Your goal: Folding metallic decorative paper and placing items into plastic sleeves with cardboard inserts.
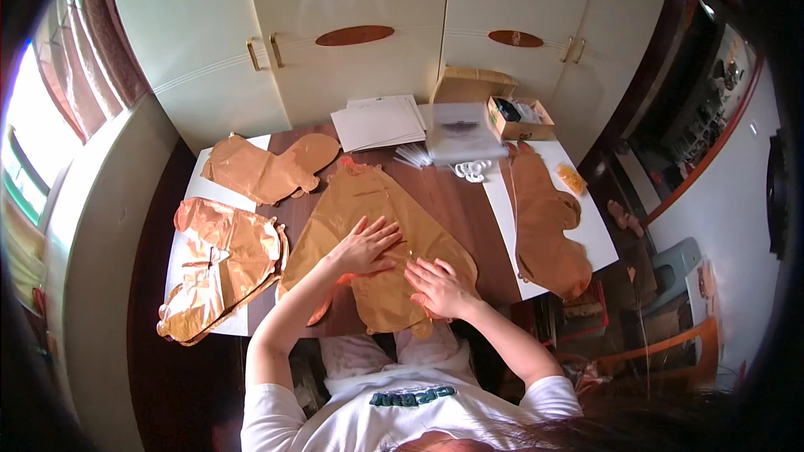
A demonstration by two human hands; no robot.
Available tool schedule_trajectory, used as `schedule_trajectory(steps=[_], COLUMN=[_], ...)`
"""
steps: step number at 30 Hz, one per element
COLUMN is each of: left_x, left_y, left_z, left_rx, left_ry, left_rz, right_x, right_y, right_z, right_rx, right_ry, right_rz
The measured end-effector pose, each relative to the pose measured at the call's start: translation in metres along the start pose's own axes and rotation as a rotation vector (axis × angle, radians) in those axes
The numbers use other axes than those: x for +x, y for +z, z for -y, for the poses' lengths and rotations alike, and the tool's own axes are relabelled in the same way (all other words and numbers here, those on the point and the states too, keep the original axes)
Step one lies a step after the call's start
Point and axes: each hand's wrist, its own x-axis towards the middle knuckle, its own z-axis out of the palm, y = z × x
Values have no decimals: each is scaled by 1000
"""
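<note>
A large flat sheet of gold-brown foil (352, 201), shaped like a deflated foil balloon with small tabs on its edge, lies spread on the table in front of me. My left hand (368, 247) rests palm down on its middle, fingers stretched out. Lower and to the right, my right hand (439, 286) also lies flat on the foil with its fingers extended. Neither hand grips anything. A reddish-orange piece (331, 301) shows at the foil's lower left edge, partly hidden by my left forearm.
Similar foil pieces lie at the far left (272, 169), near left (222, 264) and right (544, 226) of the table (452, 192). White sheets (377, 123), clear plastic bags (461, 138), white rings (471, 169), a small box (523, 127) and a yellow packet (571, 178) sit toward the back.
</note>
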Motion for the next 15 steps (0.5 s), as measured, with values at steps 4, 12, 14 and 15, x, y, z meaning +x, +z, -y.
schedule_trajectory(steps=[4,12,14,15], left_x=[2,12,13,13], left_y=[0,-10,-4,0], left_z=[-1,-11,-6,-4], left_rx=[-4,66,86,103], left_ry=[3,-38,-17,5], left_rz=[-8,-19,-45,-69], right_x=[1,-1,1,2], right_y=[1,3,1,0], right_z=[1,0,2,4], right_rx=[-20,-10,-2,-24], right_ry=[0,5,0,6], right_rz=[-21,-39,-49,-39])
